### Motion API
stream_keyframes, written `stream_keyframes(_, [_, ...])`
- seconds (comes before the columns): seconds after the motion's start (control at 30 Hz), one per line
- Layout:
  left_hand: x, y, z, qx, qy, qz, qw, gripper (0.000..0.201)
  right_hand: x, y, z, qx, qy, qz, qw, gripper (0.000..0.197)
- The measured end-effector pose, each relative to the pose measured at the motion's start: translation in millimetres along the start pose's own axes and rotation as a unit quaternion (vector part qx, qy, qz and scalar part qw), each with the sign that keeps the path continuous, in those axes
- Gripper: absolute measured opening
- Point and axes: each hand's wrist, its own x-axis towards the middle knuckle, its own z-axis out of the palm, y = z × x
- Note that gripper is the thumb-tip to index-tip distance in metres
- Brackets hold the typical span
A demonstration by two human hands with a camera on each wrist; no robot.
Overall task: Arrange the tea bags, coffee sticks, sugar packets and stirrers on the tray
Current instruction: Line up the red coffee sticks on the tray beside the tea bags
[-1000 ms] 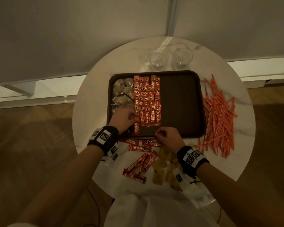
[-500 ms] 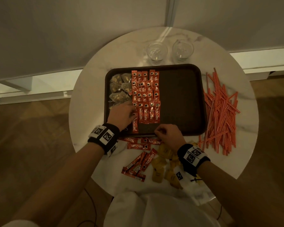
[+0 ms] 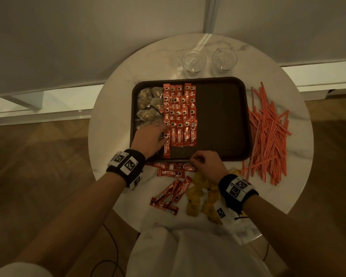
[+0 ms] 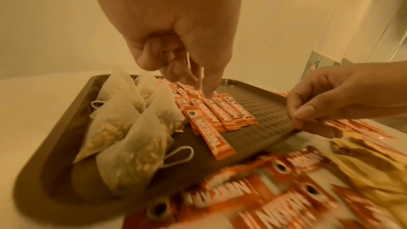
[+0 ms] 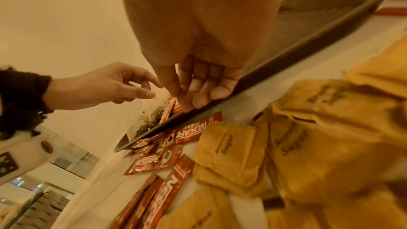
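Brown plastic tray sits on your round white marble table. At its left end lie translucent pyramid tea bags; just right of them, rows of red Nescafé coffee sticks. Your left hand hangs over the nearest sticks, forefinger stretched down onto one, other fingers loosely curled, grasping nothing. Your right hand pinches the tray's near rim. Loose coffee sticks and yellow-brown sugar packets lie before the tray; red-striped stirrers lie right of it.
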Motion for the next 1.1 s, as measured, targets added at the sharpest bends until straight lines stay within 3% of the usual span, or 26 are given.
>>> stream_keyframes(0.2, [-64.0,22.8,20.8,-0.049,-0.022,-0.012,0.999,0.022,-41.7,12.1,7.4,0.006,-0.031,0.018,0.999,0.021])
stream_keyframes(0.47, [-138.8,55.7,79.0,-0.064,-0.105,-0.156,0.98,0.029,-91.2,15.6,31.6,0.024,-0.073,0.052,0.996,0.025])
stream_keyframes(0.63, [-160.5,60.5,90.4,-0.136,-0.054,-0.179,0.973,0.015,-102.5,8.4,44.7,0.041,-0.076,0.048,0.995,0.023])
stream_keyframes(0.77, [-174.5,68.1,83.1,-0.171,0.011,-0.167,0.971,0.013,-100.1,-2.7,52.1,0.137,-0.042,0.07,0.987,0.015])
stream_keyframes(0.97, [-188.7,68.9,76.5,-0.235,0.064,-0.145,0.959,0.008,-96.6,-15.7,53.9,0.241,-0.059,0.086,0.965,0.015])
stream_keyframes(1.03, [-191.6,67.4,75.9,-0.294,0.069,-0.16,0.94,0.006,-96.7,-17.0,51.9,0.256,-0.076,0.084,0.96,0.016])
stream_keyframes(1.1, [-194.2,66.6,71.6,-0.401,0.051,-0.193,0.894,0.008,-98.8,-20.5,46.0,0.263,-0.096,0.072,0.957,0.014])
